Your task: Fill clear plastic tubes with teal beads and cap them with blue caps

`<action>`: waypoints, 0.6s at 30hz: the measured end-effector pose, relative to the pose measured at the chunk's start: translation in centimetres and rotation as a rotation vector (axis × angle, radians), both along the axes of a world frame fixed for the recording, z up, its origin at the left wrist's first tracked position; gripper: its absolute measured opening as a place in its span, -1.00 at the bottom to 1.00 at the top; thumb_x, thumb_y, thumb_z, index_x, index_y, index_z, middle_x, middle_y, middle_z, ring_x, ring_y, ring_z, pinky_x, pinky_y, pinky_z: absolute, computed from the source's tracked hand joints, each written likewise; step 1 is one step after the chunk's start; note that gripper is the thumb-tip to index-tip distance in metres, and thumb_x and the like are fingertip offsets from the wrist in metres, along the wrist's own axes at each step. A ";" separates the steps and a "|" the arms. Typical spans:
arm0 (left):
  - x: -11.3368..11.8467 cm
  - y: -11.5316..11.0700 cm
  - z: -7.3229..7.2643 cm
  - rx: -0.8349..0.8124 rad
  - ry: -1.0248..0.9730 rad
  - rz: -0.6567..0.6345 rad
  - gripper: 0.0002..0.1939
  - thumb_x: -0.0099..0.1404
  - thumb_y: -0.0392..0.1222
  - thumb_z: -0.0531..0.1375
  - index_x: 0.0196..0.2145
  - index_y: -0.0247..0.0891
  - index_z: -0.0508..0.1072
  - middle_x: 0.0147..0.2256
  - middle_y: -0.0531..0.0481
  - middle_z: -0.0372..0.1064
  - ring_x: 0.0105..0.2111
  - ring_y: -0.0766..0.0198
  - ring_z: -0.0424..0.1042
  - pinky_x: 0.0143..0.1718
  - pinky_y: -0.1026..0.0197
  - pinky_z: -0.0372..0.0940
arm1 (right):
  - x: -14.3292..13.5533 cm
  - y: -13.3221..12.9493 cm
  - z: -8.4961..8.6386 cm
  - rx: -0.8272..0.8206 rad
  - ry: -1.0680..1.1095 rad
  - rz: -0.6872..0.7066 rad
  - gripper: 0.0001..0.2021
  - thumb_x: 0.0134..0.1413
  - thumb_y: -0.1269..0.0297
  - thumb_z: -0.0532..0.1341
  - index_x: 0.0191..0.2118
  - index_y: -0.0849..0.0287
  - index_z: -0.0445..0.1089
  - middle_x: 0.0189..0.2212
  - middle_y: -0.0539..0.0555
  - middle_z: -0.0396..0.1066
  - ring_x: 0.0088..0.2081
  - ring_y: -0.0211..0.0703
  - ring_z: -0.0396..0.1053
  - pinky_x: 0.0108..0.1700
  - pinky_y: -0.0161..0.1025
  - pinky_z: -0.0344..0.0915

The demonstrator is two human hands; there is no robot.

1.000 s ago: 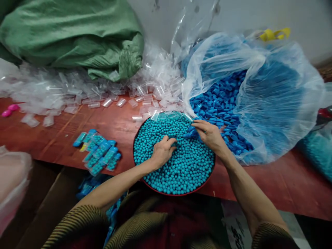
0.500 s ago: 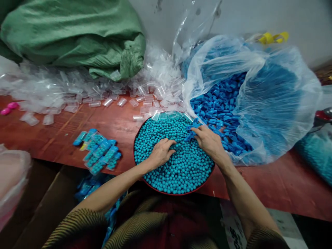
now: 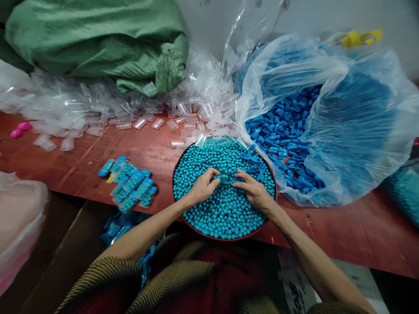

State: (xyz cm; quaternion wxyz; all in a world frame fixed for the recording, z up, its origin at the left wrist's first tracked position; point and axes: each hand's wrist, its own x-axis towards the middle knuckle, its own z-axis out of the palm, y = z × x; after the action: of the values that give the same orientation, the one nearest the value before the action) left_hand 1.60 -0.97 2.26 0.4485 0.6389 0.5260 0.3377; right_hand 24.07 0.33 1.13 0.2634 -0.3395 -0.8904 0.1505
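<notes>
A round red-rimmed tray (image 3: 196, 232) holds a deep layer of turquoise beads (image 3: 225, 218). Over its middle, my left hand (image 3: 205, 186) pinches a small clear plastic tube (image 3: 223, 177) that is hard to make out against the beads. Just right of the tube is my right hand (image 3: 253, 191), its thumb and fingers apart with nothing visible between them. Several loose blue caps (image 3: 257, 168) lie on the beads beyond my right fingers. More clear tubes (image 3: 209, 140) rest at the tray's far edge.
Filled, capped tubes (image 3: 132, 183) lie in a cluster left of the tray. Clear empty tubes (image 3: 98, 104) are heaped along the back under a green sack (image 3: 98, 43). An open plastic bag (image 3: 356, 131) of blue caps (image 3: 288, 131) stands at right. Pink pieces (image 3: 20, 129) lie far left.
My right hand has let go of the blue caps, which now lie on the beads, and has moved toward my left hand. The left hand stays over the tray with the tube.
</notes>
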 end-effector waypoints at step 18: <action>-0.5 0.4 0.6 -0.441 -0.338 0.008 -0.64 0.16 -0.08 0.15 -0.11 -0.28 0.27 -0.44 0.07 0.34 -0.52 0.38 0.37 -0.62 0.41 0.10 | -3.0 -0.3 4.6 -0.325 -0.822 -0.665 -0.60 0.15 -0.02 0.09 -0.11 0.25 0.24 -0.30 0.23 0.47 -0.29 0.06 0.48 -0.39 -0.22 0.24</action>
State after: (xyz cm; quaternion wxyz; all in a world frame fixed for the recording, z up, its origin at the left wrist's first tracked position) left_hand 1.12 -0.57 2.83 0.6567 0.4584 0.5070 0.3186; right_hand 21.09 0.05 5.70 -0.1282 -0.6695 -0.7300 0.0496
